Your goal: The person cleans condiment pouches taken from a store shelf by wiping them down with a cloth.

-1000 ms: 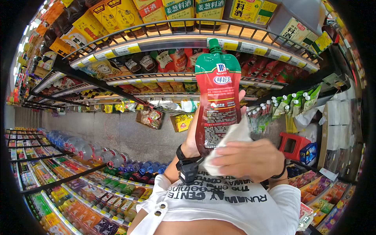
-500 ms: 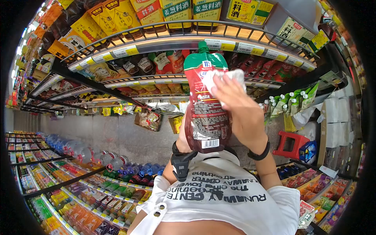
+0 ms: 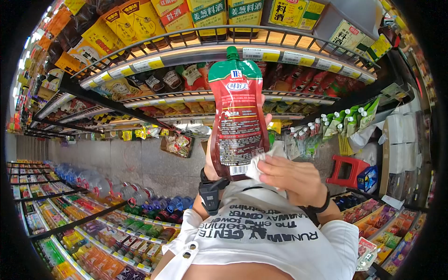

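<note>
A red sauce pouch with a green top and a green screw cap is held upright, its printed back and barcode facing me. My left hand grips it from behind; the thumb side shows at the left edge and fingertips at the right edge, the rest hidden. In my right hand is a crumpled white cloth, pinched under the fingers and pressed against the pouch's lower right corner beside the barcode.
A wire-fronted shelf of cooking-wine packs stands just beyond the pouch. Below it are lower shelves with bagged goods. A red stool stands to the right, an open cardboard box lies on the floor, and drink shelves fill the lower left.
My right hand has slid the cloth from the pouch's upper right down to its bottom right corner. The pouch has shifted slightly left, and the left fingertips now show at its right edge.
</note>
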The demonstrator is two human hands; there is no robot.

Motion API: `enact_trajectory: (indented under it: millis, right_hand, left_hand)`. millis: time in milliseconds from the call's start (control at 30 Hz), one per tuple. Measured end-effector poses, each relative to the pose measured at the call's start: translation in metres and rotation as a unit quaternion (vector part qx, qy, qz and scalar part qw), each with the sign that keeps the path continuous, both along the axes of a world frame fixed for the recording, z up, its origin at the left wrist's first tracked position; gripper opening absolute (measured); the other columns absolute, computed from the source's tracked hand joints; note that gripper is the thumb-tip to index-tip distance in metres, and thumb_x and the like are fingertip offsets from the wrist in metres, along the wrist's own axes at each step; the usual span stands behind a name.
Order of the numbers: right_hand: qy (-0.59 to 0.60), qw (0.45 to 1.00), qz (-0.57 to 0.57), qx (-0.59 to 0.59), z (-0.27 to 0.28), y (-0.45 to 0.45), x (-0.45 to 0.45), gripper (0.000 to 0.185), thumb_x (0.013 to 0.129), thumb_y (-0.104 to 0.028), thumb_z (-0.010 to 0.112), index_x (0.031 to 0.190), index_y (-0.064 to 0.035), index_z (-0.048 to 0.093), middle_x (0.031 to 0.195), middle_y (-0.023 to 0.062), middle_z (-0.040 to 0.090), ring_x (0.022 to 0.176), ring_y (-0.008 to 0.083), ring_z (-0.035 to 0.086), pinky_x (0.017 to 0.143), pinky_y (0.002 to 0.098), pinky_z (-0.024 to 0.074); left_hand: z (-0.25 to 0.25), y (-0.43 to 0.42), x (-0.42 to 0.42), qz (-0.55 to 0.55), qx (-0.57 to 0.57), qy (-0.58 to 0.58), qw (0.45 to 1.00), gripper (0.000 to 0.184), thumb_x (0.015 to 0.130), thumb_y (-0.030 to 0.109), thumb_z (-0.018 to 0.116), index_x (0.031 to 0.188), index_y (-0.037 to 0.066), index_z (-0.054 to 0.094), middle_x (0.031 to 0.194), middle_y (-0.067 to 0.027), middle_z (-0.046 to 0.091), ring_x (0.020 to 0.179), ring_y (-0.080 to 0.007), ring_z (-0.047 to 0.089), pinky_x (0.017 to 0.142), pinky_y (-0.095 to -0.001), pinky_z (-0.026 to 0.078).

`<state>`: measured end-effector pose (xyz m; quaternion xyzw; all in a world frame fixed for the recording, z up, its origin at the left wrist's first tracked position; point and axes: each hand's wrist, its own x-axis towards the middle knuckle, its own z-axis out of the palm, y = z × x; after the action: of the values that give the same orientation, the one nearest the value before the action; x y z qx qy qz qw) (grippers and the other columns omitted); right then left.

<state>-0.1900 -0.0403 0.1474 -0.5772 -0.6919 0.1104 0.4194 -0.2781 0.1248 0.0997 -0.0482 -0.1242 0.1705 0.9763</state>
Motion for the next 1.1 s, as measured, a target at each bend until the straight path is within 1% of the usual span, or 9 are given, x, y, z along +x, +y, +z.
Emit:
enact_trajectory:
  millis: [200,467,600,700,733,867,967,1033,1100]
  right_hand:
    - [0.079,0.947,-0.275,0.149,0.039,0.024,0.030,0.027,0.095,-0.004,0.041,0.106,0.0097,0.061,0.115,0.0258,0.060,0.106,0.0317,0.061,0.090,0.0381,0.0482]
    - [-0.142,0.974,-0.136,0.116,0.012,0.104,0.036,0.040,0.078,0.007,0.051,0.117,0.0010,0.056,0.127,0.0155,0.055,0.124,0.0340,0.047,0.106,0.0445,0.0348]
    - [-0.097,0.990,-0.091,0.054,0.007,0.073,0.016,0.039,0.079,0.001,0.054,0.118,-0.0003,0.058,0.129,0.0135,0.055,0.124,0.0323,0.048,0.105,0.0457,0.0355]
    - [-0.123,0.991,-0.034,0.043,0.003,0.046,0.004,0.034,0.080,-0.003,0.055,0.114,0.0004,0.060,0.128,0.0134,0.055,0.122,0.0302,0.050,0.104,0.0452,0.0373]
    - [-0.125,0.992,-0.009,0.031,0.002,0.039,-0.001,0.033,0.081,-0.004,0.055,0.113,0.0006,0.060,0.128,0.0138,0.056,0.121,0.0298,0.051,0.104,0.0447,0.0380]
    - [-0.106,0.993,0.042,0.010,-0.001,0.016,-0.008,0.030,0.082,-0.006,0.056,0.111,0.0009,0.061,0.125,0.0141,0.057,0.120,0.0304,0.052,0.103,0.0430,0.0398]
    - [0.091,0.994,0.061,0.029,-0.003,0.004,0.003,0.023,0.087,-0.009,0.054,0.103,0.0047,0.063,0.110,0.0195,0.063,0.109,0.0341,0.059,0.096,0.0473,0.0444]
    - [0.287,0.953,-0.058,0.083,0.001,0.000,0.004,0.033,0.097,-0.016,0.044,0.094,0.0101,0.063,0.094,0.0255,0.066,0.097,0.0377,0.064,0.090,0.0492,0.0480]
    - [0.238,0.925,-0.260,0.141,0.002,0.007,0.010,0.037,0.100,-0.020,0.038,0.104,0.0106,0.059,0.106,0.0270,0.062,0.105,0.0383,0.060,0.089,0.0464,0.0484]
  left_hand:
    - [0.007,-0.003,0.003,0.029,-0.002,0.073,0.997,0.061,0.097,0.043,0.036,0.143,0.005,0.025,0.145,-0.0193,0.031,0.130,-0.0331,0.038,0.110,-0.0452,0.031]
    - [-0.019,-0.009,-0.005,-0.013,0.015,0.022,1.000,0.057,0.099,0.047,0.029,0.137,0.004,0.037,0.129,-0.0170,0.050,0.112,-0.0307,0.055,0.098,-0.0450,0.043]
    - [-0.043,-0.005,-0.008,0.017,0.128,0.238,0.963,0.060,0.098,0.049,0.024,0.137,0.005,0.038,0.130,-0.0164,0.050,0.114,-0.0293,0.054,0.098,-0.0438,0.044]
    - [-0.056,0.004,-0.005,-0.046,0.090,0.100,0.990,0.061,0.098,0.047,0.025,0.139,0.002,0.033,0.135,-0.0186,0.046,0.120,-0.0310,0.050,0.103,-0.0439,0.040]
    - [-0.009,0.001,-0.005,0.017,0.223,0.246,0.943,0.062,0.098,0.048,0.025,0.139,0.002,0.033,0.135,-0.0197,0.045,0.122,-0.0316,0.048,0.104,-0.0441,0.039]
    - [-0.013,0.002,0.017,-0.020,0.025,0.018,0.999,0.058,0.099,0.038,0.035,0.142,0.001,0.026,0.143,-0.0159,0.037,0.125,-0.0320,0.045,0.103,-0.0430,0.039]
    - [-0.004,-0.001,0.016,-0.014,0.078,0.075,0.994,0.059,0.099,0.039,0.037,0.144,0.003,0.024,0.146,-0.0135,0.032,0.126,-0.0321,0.043,0.104,-0.0427,0.039]
    - [0.000,-0.004,0.016,0.020,0.106,0.063,0.992,0.060,0.099,0.040,0.036,0.145,0.004,0.022,0.146,-0.0137,0.031,0.126,-0.0320,0.043,0.104,-0.0424,0.039]
    - [0.004,-0.004,0.012,-0.017,0.085,0.083,0.993,0.060,0.099,0.041,0.035,0.145,0.006,0.021,0.146,-0.0141,0.032,0.126,-0.0305,0.043,0.102,-0.0416,0.041]
